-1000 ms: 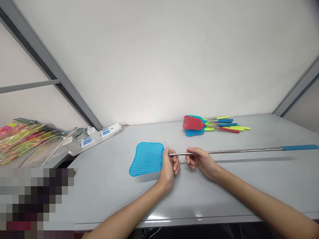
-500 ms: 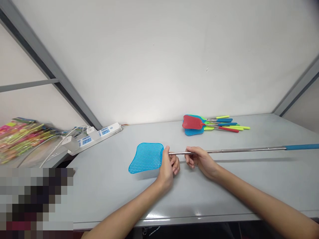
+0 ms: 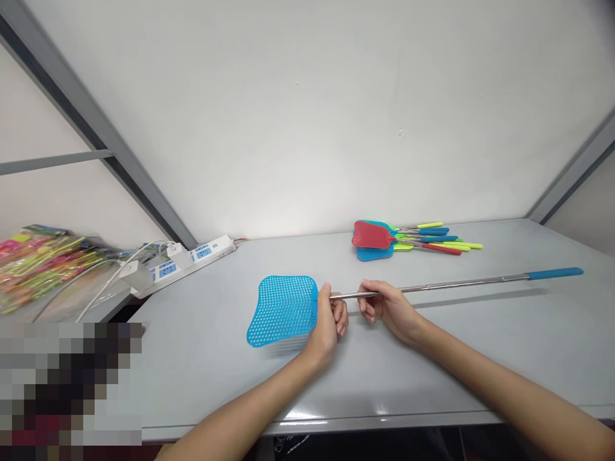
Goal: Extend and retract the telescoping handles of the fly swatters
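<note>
A blue fly swatter [image 3: 283, 310] with a perforated head and an extended telescopic metal rod lies across both hands, above the table. My left hand [image 3: 329, 323] is closed round the rod just beside the head, thumb on top. Farther along the same rod, my right hand [image 3: 387, 307] pinches it between thumb and fingers, the other fingers curled below. The rod runs right to a blue grip [image 3: 555, 274], which tilts slightly up at its far end.
At the back of the grey table [image 3: 192, 371] lies a pile of fly swatters, a red one [image 3: 372, 235] on top. A white power strip [image 3: 185, 266] with plugs and cables stands at the left. Bagged colourful items [image 3: 52, 266] lie beyond it. A pixelated patch covers the lower left.
The blue grip end has come left and tilted up, so its tip now shows. The swatter head has turned a little more toward me. Both hands keep their hold.
</note>
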{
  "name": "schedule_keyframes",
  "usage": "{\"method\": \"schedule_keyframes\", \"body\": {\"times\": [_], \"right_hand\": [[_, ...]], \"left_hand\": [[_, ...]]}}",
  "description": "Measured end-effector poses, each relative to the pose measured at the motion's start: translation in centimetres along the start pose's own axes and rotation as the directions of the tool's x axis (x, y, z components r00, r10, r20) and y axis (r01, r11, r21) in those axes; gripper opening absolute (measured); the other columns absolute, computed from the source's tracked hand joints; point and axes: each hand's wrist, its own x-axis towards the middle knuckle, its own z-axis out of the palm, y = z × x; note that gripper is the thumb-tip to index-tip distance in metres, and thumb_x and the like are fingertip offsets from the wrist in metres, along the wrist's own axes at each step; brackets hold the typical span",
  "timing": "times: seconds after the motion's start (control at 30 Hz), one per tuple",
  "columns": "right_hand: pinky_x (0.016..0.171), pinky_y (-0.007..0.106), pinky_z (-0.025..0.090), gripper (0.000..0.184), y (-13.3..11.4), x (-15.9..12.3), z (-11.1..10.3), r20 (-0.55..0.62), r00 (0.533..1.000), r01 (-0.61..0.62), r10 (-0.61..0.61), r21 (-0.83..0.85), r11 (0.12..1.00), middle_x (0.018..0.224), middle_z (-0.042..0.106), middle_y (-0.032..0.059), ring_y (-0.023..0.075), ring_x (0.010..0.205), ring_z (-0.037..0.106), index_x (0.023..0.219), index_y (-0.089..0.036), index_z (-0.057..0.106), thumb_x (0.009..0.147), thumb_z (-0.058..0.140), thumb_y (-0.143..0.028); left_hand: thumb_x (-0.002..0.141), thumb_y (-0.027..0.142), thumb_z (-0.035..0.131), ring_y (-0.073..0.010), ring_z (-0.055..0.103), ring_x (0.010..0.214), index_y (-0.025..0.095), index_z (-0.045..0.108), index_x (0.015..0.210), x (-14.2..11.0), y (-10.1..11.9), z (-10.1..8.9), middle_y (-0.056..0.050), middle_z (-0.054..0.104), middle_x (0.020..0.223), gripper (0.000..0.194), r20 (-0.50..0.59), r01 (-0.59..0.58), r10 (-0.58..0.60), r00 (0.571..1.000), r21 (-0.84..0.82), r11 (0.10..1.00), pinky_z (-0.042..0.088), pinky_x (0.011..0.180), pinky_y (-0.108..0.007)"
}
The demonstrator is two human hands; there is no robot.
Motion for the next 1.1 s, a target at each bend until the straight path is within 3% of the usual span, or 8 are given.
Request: {"method": "schedule_keyframes", "body": {"times": [0.1,0.2,0.3,0.5,0.77,1.1], "right_hand": [[0.045,0.022,0.029,0.038,-0.02,0.02,0.05,-0.014,1.0,-0.007,0.007,0.001,1.0,0.04,0.039,-0.0014,0.0092,0.041,0.04,0.051,-0.013,0.054,0.077,0.041,-0.036],[0.045,0.022,0.029,0.038,0.01,0.05,0.09,-0.011,1.0,-0.016,0.015,-0.007,1.0,0.04,0.039,-0.0014,0.009,0.04,0.04,0.05,-0.012,0.054,0.077,0.042,-0.037],[0.045,0.022,0.028,0.038,0.08,0.07,0.04,0.001,1.0,-0.016,0.016,-0.008,1.0,0.041,0.039,-0.0014,0.0087,0.04,0.039,0.051,-0.012,0.054,0.077,0.042,-0.036],[0.045,0.022,0.028,0.037,0.2,0.13,-0.1,0.005,1.0,-0.007,0.007,-0.01,1.0,0.041,0.039,-0.0012,0.0089,0.04,0.039,0.051,-0.012,0.054,0.077,0.042,-0.036],[0.044,0.022,0.028,0.038,0.24,0.12,-0.1,-0.004,1.0,-0.017,0.017,-0.01,1.0,0.042,0.039,-0.0013,0.0087,0.04,0.039,0.051,-0.012,0.054,0.077,0.041,-0.036],[0.044,0.022,0.029,0.038,0.15,0.04,0.01,-0.01,1.0,-0.02,0.02,-0.016,1.0,0.041,0.039,-0.0014,0.0088,0.04,0.039,0.05,-0.013,0.054,0.077,0.041,-0.036]], "left_hand": [[0.08,0.047,0.027,-0.0064,0.025,0.029,0.019,0.03,0.042,-0.09,-0.04,-0.03,0.005,0.027,0.031,0.047,-0.013,-0.043,0.043,0.999,0.042,0.998,0.021,0.035,-0.021],[0.081,0.045,0.03,-0.0067,0.025,0.032,0.019,0.041,0.06,-0.14,0.14,-0.13,0.007,0.029,0.034,0.036,-0.064,-0.089,0.094,0.993,0.074,0.993,0.021,0.036,-0.018],[0.081,0.043,0.031,-0.0068,0.024,0.033,0.021,0.043,0.074,-0.06,0.29,-0.26,0.009,0.027,0.036,0.026,-0.083,-0.124,0.131,0.988,0.086,0.989,0.021,0.037,-0.017],[0.083,0.038,0.031,-0.0065,0.022,0.033,0.02,0.039,0.07,0.04,0.34,-0.23,0.009,0.025,0.039,0.024,-0.056,-0.154,0.158,0.986,0.071,0.985,0.021,0.036,-0.017],[0.082,0.045,0.032,-0.0059,0.023,0.035,0.019,0.041,0.071,-0.09,0.56,-0.08,0.009,0.025,0.039,0.03,-0.035,-0.152,0.154,0.988,0.05,0.987,0.021,0.038,-0.018],[0.081,0.046,0.034,-0.0062,0.024,0.035,0.02,0.045,0.077,-0.09,0.65,-0.02,0.009,0.025,0.039,0.028,-0.067,-0.126,0.13,0.989,0.062,0.99,0.021,0.039,-0.018]]}}
